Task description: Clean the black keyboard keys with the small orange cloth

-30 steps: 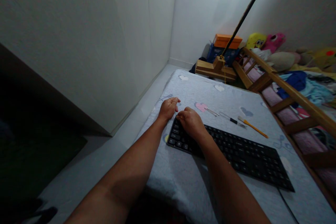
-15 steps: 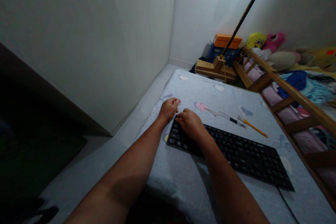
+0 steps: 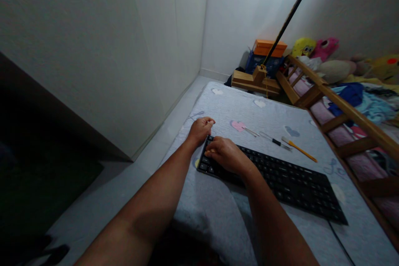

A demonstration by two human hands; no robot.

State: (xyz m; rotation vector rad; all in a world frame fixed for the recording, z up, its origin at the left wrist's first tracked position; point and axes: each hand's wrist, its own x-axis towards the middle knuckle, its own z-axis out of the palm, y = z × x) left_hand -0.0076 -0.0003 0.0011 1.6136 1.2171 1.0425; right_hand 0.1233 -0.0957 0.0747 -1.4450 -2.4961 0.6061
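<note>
A black keyboard (image 3: pixel 289 183) lies at a slant on the cloth-covered surface, its cable running off toward the near right. My left hand (image 3: pixel 200 129) is closed beside the keyboard's far left corner, fingertips pinched together; whatever may be in them is too small to tell. Over the left end of the keys is my right hand (image 3: pixel 225 153), fingers curled down and closed, and what they hold, if anything, is hidden. Past the keyboard lie thin white sticks (image 3: pixel 250 131), a black-handled tool with a wire loop and bristles (image 3: pixel 276 142), and an orange-handled brush (image 3: pixel 301 149).
The pale blue patterned cloth (image 3: pixel 230 104) covers the work surface. A white cabinet (image 3: pixel 149 50) stands on the left. To the right runs a wooden bed rail (image 3: pixel 336 95) with clothes and plush toys behind it. A lamp pole on a wooden base (image 3: pixel 249 80) rises at the back.
My right hand has shifted slightly toward me across the keys, uncovering the keyboard's far left corner. My left hand has stayed nearly in place.
</note>
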